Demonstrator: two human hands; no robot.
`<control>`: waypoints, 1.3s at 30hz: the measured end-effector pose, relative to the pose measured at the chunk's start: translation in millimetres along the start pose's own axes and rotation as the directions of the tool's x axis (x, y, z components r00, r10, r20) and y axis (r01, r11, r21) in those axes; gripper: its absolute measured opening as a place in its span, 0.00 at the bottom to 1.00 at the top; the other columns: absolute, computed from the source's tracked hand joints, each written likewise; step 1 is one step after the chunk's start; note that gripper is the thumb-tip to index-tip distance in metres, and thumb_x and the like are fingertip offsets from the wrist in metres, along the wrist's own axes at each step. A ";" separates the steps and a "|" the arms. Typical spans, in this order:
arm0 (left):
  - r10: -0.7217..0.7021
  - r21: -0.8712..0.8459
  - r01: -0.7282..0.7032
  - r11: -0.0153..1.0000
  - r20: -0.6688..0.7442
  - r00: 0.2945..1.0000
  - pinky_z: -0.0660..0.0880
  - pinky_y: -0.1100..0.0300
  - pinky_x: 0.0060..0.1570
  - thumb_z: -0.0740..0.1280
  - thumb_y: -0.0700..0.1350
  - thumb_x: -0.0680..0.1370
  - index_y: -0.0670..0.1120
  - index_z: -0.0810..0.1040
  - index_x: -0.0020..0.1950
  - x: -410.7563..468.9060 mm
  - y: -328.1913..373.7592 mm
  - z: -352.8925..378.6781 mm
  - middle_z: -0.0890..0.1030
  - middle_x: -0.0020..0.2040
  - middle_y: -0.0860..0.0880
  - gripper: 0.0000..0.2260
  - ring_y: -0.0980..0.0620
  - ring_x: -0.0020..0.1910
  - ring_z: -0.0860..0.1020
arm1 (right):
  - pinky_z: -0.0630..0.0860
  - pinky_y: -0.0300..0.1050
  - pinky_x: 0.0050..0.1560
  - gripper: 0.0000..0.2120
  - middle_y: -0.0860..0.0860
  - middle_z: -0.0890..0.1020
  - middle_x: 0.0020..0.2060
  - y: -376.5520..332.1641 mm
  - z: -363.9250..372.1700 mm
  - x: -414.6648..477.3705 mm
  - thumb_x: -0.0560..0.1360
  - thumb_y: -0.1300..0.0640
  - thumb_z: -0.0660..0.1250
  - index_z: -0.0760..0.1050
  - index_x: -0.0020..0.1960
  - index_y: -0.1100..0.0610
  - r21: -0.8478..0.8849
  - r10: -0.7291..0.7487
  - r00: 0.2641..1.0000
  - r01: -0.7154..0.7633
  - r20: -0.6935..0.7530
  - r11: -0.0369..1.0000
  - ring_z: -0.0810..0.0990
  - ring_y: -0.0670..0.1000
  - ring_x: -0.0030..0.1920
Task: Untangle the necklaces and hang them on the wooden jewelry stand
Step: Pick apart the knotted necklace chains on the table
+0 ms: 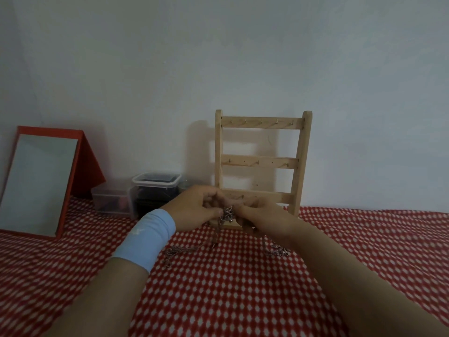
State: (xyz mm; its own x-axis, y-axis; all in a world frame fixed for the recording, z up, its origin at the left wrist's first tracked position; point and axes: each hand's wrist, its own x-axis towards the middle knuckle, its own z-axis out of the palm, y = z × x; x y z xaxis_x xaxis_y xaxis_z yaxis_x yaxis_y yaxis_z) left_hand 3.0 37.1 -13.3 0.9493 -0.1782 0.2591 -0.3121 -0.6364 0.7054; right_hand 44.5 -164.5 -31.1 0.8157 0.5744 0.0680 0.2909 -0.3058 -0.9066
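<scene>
A wooden jewelry stand (262, 161) with three hooked crossbars stands upright against the wall, no chain on its hooks. In front of its base my left hand (196, 207) and my right hand (264, 217) meet, both pinching a knotted clump of thin silvery necklaces (227, 213). Strands hang from the clump down to the cloth. One loose end lies to the left (177, 251), another bunch lies under my right wrist (279, 251). A light blue band wraps my left wrist.
A red-and-white patterned cloth (230, 288) covers the surface. A red-framed mirror (41, 183) leans at the far left. Two clear plastic boxes (155, 188) with small items sit beside the stand's left side, against the wall.
</scene>
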 end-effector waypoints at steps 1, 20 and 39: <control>-0.002 -0.024 0.002 1.000 -0.001 1.000 0.78 0.63 0.52 0.69 0.42 0.78 0.54 0.82 0.50 0.3 0.4 1.5 0.84 0.48 0.53 0.07 0.56 0.48 0.82 | 0.66 0.40 0.32 0.16 0.50 0.75 0.30 0.2 0.4 0.3 0.83 0.53 0.63 0.77 0.38 0.55 -0.009 0.007 1.000 -0.007 -0.003 1.000 0.69 0.46 0.30; -0.015 -0.078 0.013 0.997 -0.020 1.000 0.80 0.52 0.49 0.66 0.41 0.80 0.45 0.78 0.55 4.2 2.7 9.2 0.83 0.51 0.43 0.05 0.55 0.38 0.80 | 0.69 0.38 0.31 0.12 0.50 0.84 0.39 1.4 -1.3 0.2 0.77 0.48 0.72 0.86 0.49 0.56 0.125 0.006 0.999 0.000 -0.043 0.992 0.73 0.47 0.33; 0.029 0.120 -0.020 0.993 -0.074 0.997 0.79 0.63 0.51 0.73 0.43 0.75 0.54 0.85 0.46 -1.2 10.7 13.7 0.83 0.39 0.61 0.06 0.62 0.40 0.82 | 0.70 0.39 0.29 0.07 0.51 0.87 0.38 -2.0 -8.5 -0.1 0.78 0.58 0.69 0.85 0.50 0.58 0.075 0.163 0.978 -0.154 -0.127 0.985 0.75 0.45 0.30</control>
State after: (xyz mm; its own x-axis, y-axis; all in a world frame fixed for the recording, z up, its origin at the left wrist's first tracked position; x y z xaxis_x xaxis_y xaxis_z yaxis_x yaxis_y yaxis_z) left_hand -1.0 20.2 -15.1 0.9343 -0.1409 0.3274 -0.3241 -0.7181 0.6159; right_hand 48.1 -170.4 -25.8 0.9090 0.4158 -0.0278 0.1234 -0.3324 -0.9350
